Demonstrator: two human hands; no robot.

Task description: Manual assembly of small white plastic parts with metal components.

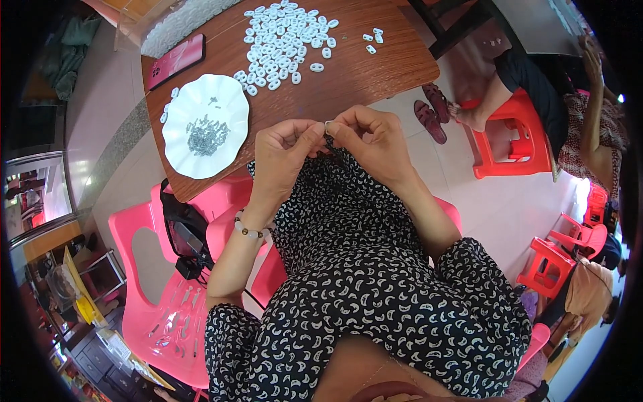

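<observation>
One wooden table (375, 74) fills the upper centre; its near edge runs diagonally from lower left to upper right, just above the hands. One pink plastic chair (144, 234) stands at the person's left, carrying one black bag (184, 231). One more person sits on a red stool (512, 144) at the upper right, with two dark sandals (432, 110) on the tiled floor beside the table. Bare floor lies between table edge and stool.

On the table: one white scalloped plate (231, 144) near the left corner, holding one heap of small dark metal pieces (206, 134), too small to count. One red phone (175, 61) lies at the far left edge. One spread of small white plastic pieces (284, 40), far too many to count, covers the far centre; four or so lie apart to its right, a few beside the plate.

The left hand (284, 151) and right hand (372, 141) meet over the lap, just off the table's near edge. Both hands are closed in a fingertip pinch on one small white plastic piece (328, 125), held between the two thumbs and forefingers. Its long axis and facing cannot be made out. One bead bracelet (249, 231) circles the left wrist.
</observation>
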